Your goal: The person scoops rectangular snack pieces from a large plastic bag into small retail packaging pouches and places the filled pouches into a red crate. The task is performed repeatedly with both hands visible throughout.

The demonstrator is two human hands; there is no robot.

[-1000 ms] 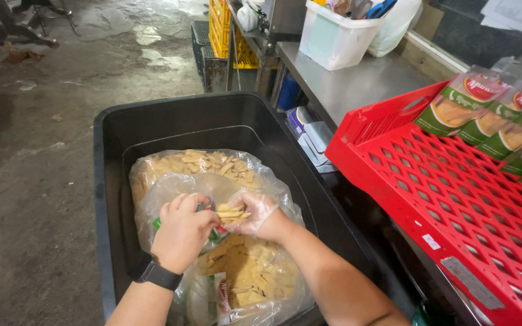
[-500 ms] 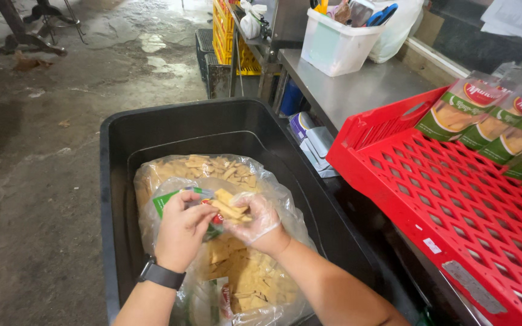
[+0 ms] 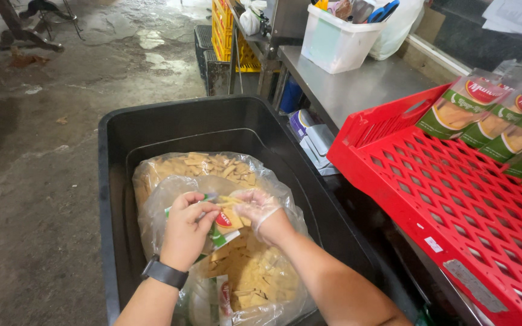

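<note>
Both hands now meet over the black bin [image 3: 116, 181], closer together than half a second ago, when the gloved right hand [image 3: 261, 211] was lifting a few tan crackers clear of the packet. Those crackers have dropped out of sight, and the small green-and-white packet [image 3: 222, 226] now sits pinched between the two hands, its red oval label turned up. The bare left hand [image 3: 185, 226], with a dark watch at the wrist, is closed on the packet's left edge; the right hand, in a thin clear glove, curls its fingers over the top edge, gripping it too. By the look of it the packet is being emptied, and its contents join the heap below. Directly under the hands lies a clear plastic bag [image 3: 255, 284] full of loose crackers, and behind it a second such bag [image 3: 188, 169], both resting inside the bin. Another emptied wrapper [image 3: 222, 299] lies among the crackers near the bottom edge. To the right a red slatted crate [image 3: 454, 199] stands on the steel desk [image 3: 345, 90], holding a row of unopened packets [image 3: 490, 121] well apart from the hands. A white tub [image 3: 333, 42] of utensils sits farther back. The loose rim of the near bag crowds the hands.
</note>
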